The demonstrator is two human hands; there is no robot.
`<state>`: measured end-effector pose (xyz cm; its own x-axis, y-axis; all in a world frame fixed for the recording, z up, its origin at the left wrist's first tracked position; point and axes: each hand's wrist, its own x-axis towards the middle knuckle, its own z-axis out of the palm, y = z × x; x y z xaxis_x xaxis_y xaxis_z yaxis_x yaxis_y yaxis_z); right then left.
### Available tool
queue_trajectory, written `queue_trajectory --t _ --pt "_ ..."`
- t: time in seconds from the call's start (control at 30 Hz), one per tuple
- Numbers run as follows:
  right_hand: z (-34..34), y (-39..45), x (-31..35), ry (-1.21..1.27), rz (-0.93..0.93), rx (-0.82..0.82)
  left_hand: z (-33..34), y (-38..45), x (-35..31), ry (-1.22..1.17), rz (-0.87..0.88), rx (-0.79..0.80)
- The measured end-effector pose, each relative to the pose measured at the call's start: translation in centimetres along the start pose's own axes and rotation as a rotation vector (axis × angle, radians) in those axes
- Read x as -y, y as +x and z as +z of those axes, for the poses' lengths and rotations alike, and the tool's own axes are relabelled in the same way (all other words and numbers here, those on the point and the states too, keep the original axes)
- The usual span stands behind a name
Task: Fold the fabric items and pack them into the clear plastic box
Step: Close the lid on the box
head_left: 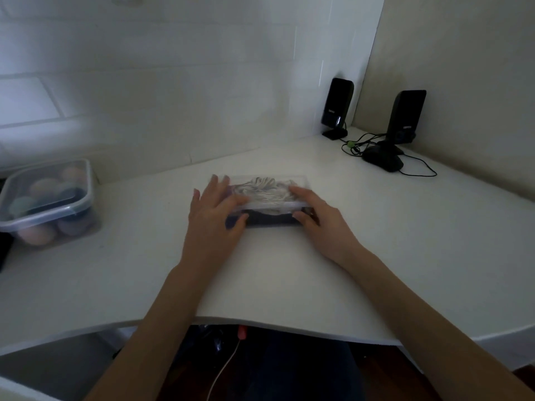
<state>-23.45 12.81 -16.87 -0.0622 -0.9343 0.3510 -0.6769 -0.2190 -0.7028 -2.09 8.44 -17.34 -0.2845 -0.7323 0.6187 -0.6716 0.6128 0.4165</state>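
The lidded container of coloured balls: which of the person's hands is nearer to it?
Left. The left hand rests on the clear box's near side, toward the container; the right hand is farther off.

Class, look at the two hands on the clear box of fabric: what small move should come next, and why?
Probably press the lid down along its near edge to seat it. Both the left hand and right hand already rest on the clear box, with light and dark fabric packed inside.
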Motion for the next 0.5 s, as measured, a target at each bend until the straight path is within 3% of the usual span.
queue_trajectory --t 0.1,0.17,0.33,0.5 --pt "1.8 1.7 0.5 -0.028 -0.048 -0.009 0.3 0.3 0.4 0.389 0.176 0.045" --pt "3.2 2.8 1.1 -0.072 -0.065 -0.029 0.0 0.9 1.4 0.526 0.21 0.024" --pt "7.2 5.8 2.6 -0.24 -0.061 -0.03 -1.8 2.7 5.9 0.406 0.193 0.022" --pt "11.5 8.9 4.8 -0.218 -0.103 -0.016 -4.0 3.7 9.6 0.457 0.08 0.091"
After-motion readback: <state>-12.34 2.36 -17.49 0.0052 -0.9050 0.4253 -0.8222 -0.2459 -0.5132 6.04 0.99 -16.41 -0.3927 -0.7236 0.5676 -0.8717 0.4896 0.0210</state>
